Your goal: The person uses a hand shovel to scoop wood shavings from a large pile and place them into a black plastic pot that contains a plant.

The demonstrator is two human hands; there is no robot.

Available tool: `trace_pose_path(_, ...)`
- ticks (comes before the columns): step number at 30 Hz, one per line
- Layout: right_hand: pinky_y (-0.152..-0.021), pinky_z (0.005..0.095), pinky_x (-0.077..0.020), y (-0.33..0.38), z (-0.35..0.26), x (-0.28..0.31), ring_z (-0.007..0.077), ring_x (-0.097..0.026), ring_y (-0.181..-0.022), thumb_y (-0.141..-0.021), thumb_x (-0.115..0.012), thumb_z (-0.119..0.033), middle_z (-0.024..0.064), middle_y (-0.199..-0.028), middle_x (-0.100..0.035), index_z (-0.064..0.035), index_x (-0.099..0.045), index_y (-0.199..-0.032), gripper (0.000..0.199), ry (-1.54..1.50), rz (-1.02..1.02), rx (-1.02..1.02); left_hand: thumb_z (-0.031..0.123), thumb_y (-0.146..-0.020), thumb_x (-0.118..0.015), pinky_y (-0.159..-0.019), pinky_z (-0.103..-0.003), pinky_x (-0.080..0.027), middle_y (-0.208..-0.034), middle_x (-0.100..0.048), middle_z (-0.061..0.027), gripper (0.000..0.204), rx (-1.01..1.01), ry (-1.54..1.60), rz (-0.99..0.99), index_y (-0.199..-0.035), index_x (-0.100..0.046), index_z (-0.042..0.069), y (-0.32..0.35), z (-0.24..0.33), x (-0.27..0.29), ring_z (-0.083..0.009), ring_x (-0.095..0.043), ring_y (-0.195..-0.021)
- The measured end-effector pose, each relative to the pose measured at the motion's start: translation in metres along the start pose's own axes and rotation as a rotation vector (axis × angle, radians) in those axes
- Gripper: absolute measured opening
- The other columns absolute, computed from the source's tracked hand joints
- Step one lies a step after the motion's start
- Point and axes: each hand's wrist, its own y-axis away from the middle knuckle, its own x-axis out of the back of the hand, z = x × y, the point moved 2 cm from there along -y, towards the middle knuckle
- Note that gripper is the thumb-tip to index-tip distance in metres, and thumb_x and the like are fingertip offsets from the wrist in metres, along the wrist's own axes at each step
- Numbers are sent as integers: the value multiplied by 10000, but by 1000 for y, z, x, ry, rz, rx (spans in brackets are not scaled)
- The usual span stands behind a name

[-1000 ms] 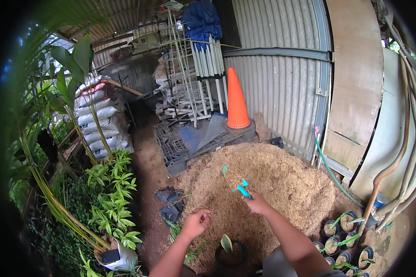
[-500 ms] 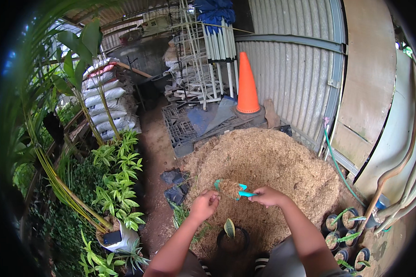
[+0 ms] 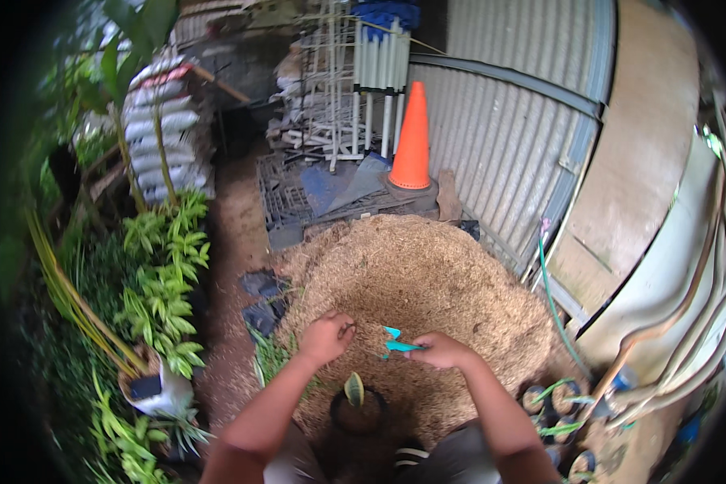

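My right hand (image 3: 440, 352) grips the handle of a teal hand trowel (image 3: 403, 346), held above the pile of brown shavings-like material (image 3: 476, 298). The trowel's blade points left and looks covered with the same brown material, so its outline is hard to make out. Close to the blade's far end, my left hand (image 3: 325, 339) is closed with curled fingers; what they hold, if anything, cannot be seen. Below my hands stands a dark round pot (image 3: 356, 415) with one upright, yellow-edged green leaf (image 3: 354, 390) in it.
An orange traffic cone (image 3: 412, 145) stands behind the pile by a corrugated wall (image 3: 500, 121). To the left are leafy green plants (image 3: 165, 274), a white planter (image 3: 168, 391) and stacked sacks (image 3: 165, 133). Small potted plants (image 3: 561, 403) and a green hose (image 3: 552, 298) are at right.
The view has tilted and shifted, so the scene sits farther left. My left fingers are a little farther from the trowel, whose teal tip no longer shows. My right hand keeps its grip.
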Motion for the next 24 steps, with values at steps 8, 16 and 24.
trace_pose_path(8,-536,289,-472,-17,-7,-5,119,-572,-591,-920,-660,-486,4,-699,-576,-96,-694,-1009,401,12,-61,54,187,-856,-685,-794,-427,-550,-972,-669,-123,177,-38,-78,69,-1002,-701,87,9,-10,17,-338,-670,-872)
trace_pose_path(16,-553,300,-488,-14,-18,-8,136,-593,-602,-923,-654,-499,25,-715,-611,-103,-698,-1017,409,33,-40,28,198,-880,-667,-801,-403,-555,-994,-675,-131,180,9,-59,10,-1024,-709,98,10,-16,22,-314,-683,-895)
trace_pose_path(24,-559,292,-503,-5,-21,-6,121,-569,-611,-925,-649,-513,-2,-714,-575,-94,-700,-1021,433,6,-33,13,154,-850,-652,-803,-436,-553,-969,-671,-112,114,47,-41,3,-930,-681,78,14,-3,26,-334,-674,-856)
